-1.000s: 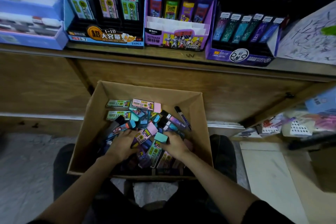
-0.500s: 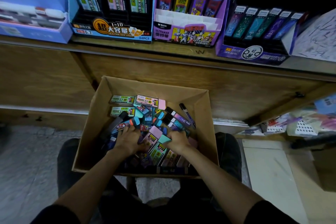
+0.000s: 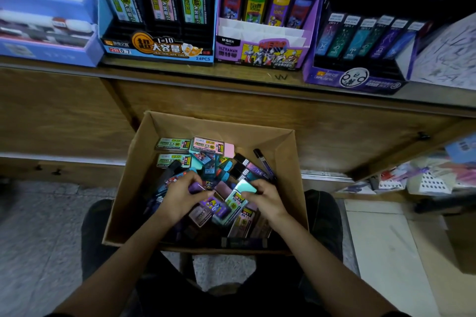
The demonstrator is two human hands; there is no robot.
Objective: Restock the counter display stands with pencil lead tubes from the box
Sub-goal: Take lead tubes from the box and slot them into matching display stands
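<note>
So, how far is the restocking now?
Little looks done: the blue stand and purple stand show empty front slots. The left hand grips a purple tube and the right hand a green-capped tube, both inside the box. The pile there remains to be moved.

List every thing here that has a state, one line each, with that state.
cardboard box: open, holding loose tubes.
left hand: gripping a purple tube.
right hand: pinching a mint-capped tube near its cap.
blue stand: three tubes showing at the back, front rows empty.
Ultraman stand: four tubes at the back, front tiers empty.
dark purple stand: one row of tubes, front slots empty.
</note>
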